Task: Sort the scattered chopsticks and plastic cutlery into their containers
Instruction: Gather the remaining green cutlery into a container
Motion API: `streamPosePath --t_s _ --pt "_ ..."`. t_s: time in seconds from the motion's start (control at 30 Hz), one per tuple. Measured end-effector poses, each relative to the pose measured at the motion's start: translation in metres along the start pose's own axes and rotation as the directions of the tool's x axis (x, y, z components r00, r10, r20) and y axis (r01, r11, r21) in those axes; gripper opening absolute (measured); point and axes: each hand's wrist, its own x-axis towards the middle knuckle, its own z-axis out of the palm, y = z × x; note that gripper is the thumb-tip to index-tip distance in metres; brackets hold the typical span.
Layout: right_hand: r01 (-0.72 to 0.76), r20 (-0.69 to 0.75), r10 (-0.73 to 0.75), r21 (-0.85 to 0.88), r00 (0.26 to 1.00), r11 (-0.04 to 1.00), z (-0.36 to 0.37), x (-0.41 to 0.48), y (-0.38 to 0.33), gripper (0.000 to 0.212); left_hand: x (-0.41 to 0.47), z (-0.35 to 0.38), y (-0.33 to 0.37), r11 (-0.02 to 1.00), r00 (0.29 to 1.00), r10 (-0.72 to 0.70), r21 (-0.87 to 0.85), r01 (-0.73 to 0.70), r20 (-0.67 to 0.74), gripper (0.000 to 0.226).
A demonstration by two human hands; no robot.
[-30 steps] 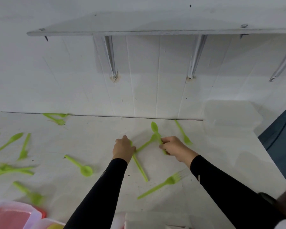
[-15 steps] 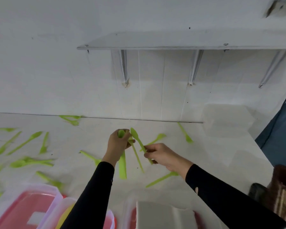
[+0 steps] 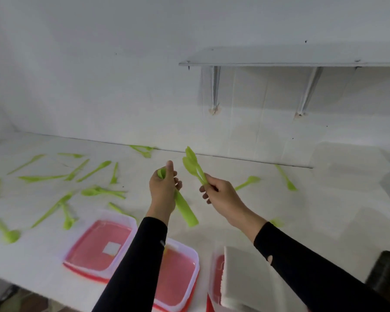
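Note:
My left hand is closed around green plastic cutlery, a flat handle sticking down and to the right below the palm. My right hand pinches two green spoons by their handles, bowls pointing up and left. Both hands hover above the white table. Several more green cutlery pieces lie scattered over the table's left half, and a spoon and a fork lie to the right. Three red containers line the near edge: left, middle, right.
A white folded sheet covers much of the right container. A white shelf on brackets juts from the wall above the table. A dark object sits at the lower right edge. The table's near edge runs along the bottom left.
Both hands have lifted off the table with cutlery in them. The view has swung left and down, so the containers and the scattered pieces at the left now show fully.

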Motion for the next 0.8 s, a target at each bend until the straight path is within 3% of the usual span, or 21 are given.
streamPosePath --t_s 0.07,0.17,0.33,0.47,0.6,0.7,0.8 --pt "0.005 0.123 -0.007 0.012 0.992 1.0 0.016 -0.008 -0.006 0.042 -0.006 -0.017 0.005 0.998 0.999 -0.007 0.057 0.004 0.051 0.042" --pt "0.09 0.227 -0.065 -0.1 0.972 0.991 0.043 -0.017 -0.01 0.041 -0.012 -0.041 0.01 0.998 0.993 0.006 0.057 -0.013 0.114 0.041" --pt "0.244 0.338 -0.137 -0.3 0.931 0.922 0.086 -0.015 -0.019 0.029 -0.012 -0.085 0.019 0.981 0.999 -0.033 -0.189 0.032 -0.004 0.025" --pt "0.347 0.331 -0.211 -0.435 0.92 0.831 0.114 -0.004 -0.025 0.025 -0.003 -0.115 0.034 0.964 0.998 0.054 -0.257 -0.06 -0.031 0.029" --pt "0.428 0.412 -0.225 -0.507 0.883 0.748 0.15 0.0 -0.033 0.048 0.012 -0.148 0.045 0.968 0.991 0.082 -0.23 -0.104 -0.103 0.04" --pt "0.493 0.449 -0.278 -0.484 0.849 0.723 0.184 -0.003 -0.034 0.059 0.031 -0.179 0.05 0.985 0.97 0.051 -0.146 -0.087 -0.238 0.052" --pt "0.528 0.451 -0.319 -0.481 0.834 0.7 0.217 0.003 -0.039 0.058 0.051 -0.212 0.063 0.987 0.927 0.043 -0.13 -0.098 -0.371 0.038"
